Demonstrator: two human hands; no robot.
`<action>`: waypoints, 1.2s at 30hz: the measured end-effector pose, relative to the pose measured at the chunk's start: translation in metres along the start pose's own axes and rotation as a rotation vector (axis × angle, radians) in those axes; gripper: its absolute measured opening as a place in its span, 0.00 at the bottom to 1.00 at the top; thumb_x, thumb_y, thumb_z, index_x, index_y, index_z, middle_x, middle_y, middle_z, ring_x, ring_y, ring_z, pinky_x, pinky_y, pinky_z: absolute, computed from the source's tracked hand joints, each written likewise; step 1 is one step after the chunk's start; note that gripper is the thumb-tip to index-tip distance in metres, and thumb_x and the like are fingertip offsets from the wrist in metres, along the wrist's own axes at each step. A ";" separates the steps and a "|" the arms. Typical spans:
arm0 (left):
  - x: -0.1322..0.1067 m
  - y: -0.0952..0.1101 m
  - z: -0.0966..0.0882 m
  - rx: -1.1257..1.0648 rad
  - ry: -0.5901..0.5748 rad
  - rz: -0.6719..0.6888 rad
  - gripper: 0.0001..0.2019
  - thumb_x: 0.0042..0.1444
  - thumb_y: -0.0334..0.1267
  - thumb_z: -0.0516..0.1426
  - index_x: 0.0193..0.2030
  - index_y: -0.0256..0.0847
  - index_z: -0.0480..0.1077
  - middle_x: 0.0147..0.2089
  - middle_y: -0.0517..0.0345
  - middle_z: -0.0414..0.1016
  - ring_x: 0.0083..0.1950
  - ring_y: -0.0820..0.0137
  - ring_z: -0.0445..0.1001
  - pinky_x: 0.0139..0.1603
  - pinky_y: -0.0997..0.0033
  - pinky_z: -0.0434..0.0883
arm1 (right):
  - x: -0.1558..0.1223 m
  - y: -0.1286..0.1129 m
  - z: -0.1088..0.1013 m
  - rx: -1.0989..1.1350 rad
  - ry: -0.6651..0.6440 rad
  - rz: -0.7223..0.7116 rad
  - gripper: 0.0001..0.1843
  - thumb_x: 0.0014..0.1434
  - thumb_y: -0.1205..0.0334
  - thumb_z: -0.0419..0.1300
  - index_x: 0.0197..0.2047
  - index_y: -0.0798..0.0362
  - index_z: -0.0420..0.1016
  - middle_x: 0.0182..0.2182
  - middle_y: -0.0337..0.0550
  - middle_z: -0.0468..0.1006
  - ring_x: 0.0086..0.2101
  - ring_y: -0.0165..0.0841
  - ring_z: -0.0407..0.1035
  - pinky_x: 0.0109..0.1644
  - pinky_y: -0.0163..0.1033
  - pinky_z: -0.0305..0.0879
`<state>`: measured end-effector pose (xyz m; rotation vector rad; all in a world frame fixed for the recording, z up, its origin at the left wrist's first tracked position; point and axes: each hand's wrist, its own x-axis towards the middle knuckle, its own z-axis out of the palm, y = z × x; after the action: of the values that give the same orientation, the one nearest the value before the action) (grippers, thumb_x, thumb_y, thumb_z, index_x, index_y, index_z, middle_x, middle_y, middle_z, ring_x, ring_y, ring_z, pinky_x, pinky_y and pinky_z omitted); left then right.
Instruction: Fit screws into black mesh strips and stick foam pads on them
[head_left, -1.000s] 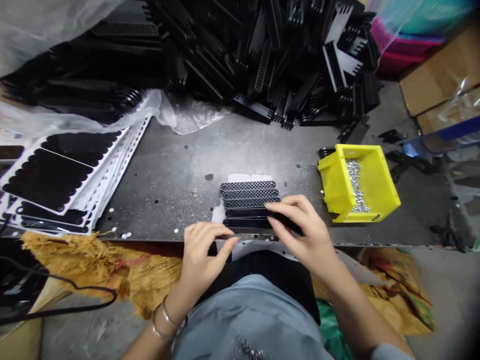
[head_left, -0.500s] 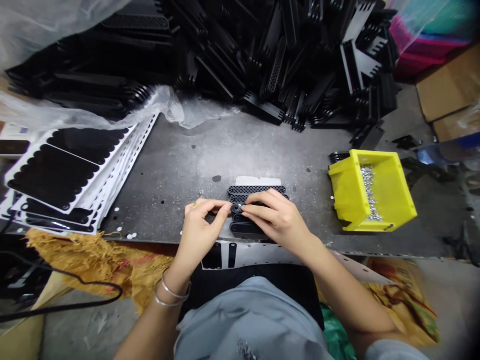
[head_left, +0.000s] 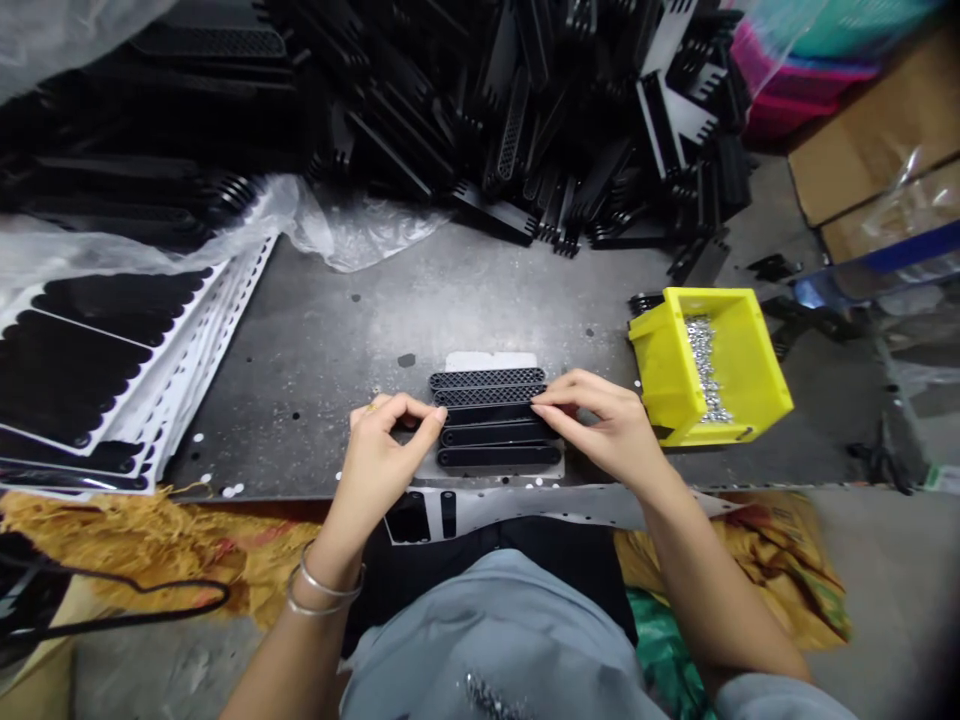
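Observation:
Several slim black bars lie side by side at the front of the table. The far ones, such as the lattice bar (head_left: 487, 379), show a cross-hatched face, while the near ones, such as the smooth bar (head_left: 499, 457), look flat. Along the middle of the row runs a smooth black strip (head_left: 487, 413). My left hand (head_left: 394, 438) pinches its left end between thumb and forefinger. At the right end, my right hand (head_left: 604, 420) is closed, thumb against fingertips. Whether the strip lies fully on a bar beneath is unclear.
A yellow bin (head_left: 761, 360) with small metal fasteners stands to the right. Black slotted parts (head_left: 517, 120) are heaped at the back. Sheets of black stickers (head_left: 90, 370) are stacked at left, under plastic film (head_left: 337, 225). Another white sheet (head_left: 510, 508) hangs over the front edge.
My right hand has moved from the strip's left end, beside my left hand, to its right end. My left hand stays at the left end. The whole view has shifted slightly.

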<state>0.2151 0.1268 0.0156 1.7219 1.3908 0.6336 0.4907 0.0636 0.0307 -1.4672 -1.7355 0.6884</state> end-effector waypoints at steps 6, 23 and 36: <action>0.002 0.003 -0.002 0.023 -0.012 0.006 0.12 0.61 0.48 0.61 0.29 0.45 0.77 0.31 0.60 0.79 0.36 0.65 0.75 0.51 0.59 0.70 | -0.003 0.000 0.002 0.053 -0.021 0.007 0.07 0.68 0.62 0.63 0.43 0.49 0.85 0.37 0.42 0.83 0.37 0.33 0.77 0.43 0.42 0.74; 0.005 -0.003 -0.001 0.016 -0.011 0.082 0.15 0.61 0.50 0.61 0.29 0.43 0.76 0.32 0.57 0.81 0.38 0.64 0.77 0.46 0.62 0.70 | 0.020 0.000 -0.015 0.102 -0.251 0.149 0.10 0.64 0.55 0.66 0.37 0.52 0.86 0.35 0.45 0.84 0.35 0.33 0.76 0.37 0.39 0.72; -0.014 -0.007 -0.008 0.060 0.029 0.089 0.13 0.65 0.50 0.59 0.37 0.44 0.78 0.37 0.57 0.83 0.39 0.64 0.78 0.51 0.60 0.69 | -0.024 -0.002 0.010 -0.287 0.191 -0.118 0.13 0.68 0.63 0.62 0.53 0.42 0.83 0.43 0.45 0.70 0.35 0.34 0.67 0.40 0.45 0.73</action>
<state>0.2013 0.1160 0.0151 1.8370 1.3717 0.6743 0.4831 0.0407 0.0222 -1.5490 -1.8070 0.2346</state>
